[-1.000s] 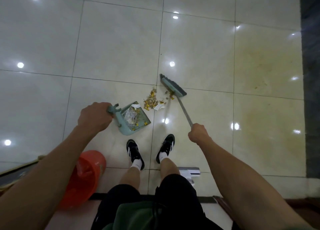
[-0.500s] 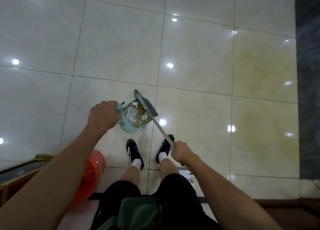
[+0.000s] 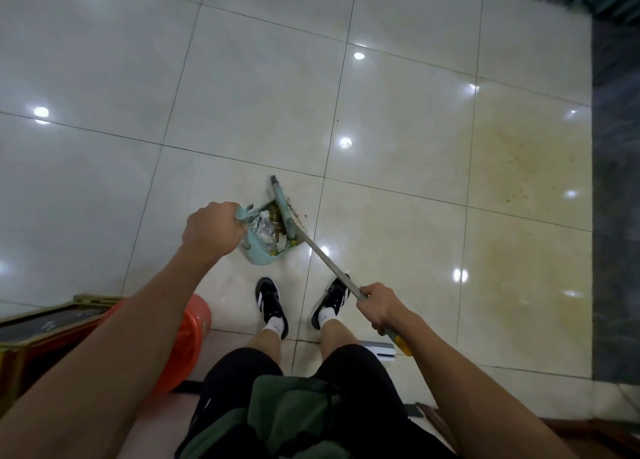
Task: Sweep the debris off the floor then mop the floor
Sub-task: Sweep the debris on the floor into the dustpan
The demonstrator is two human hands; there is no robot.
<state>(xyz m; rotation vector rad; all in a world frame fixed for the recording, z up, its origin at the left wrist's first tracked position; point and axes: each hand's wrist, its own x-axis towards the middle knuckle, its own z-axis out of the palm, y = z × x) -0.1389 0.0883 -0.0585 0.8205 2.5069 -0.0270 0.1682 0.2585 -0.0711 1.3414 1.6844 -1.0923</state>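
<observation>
Head view: since the earlier frame the debris (image 3: 273,228) has gone from floor (image 3: 398,237) into the dustpan (image 3: 263,247). Left hand (image 3: 211,230) is gripping the dustpan, right hand (image 3: 377,306) the broom (image 3: 311,240). Sweeping is nearing completion; mopping remains.

A pale teal dustpan (image 3: 261,251) and matching broom (image 3: 282,209) sit on glossy cream floor tiles (image 3: 242,88), yellow-stained at three o'clock; an orange-red bucket (image 3: 188,337) glows at eight o'clock, beside black-and-white striped shoes (image 3: 272,301).
</observation>
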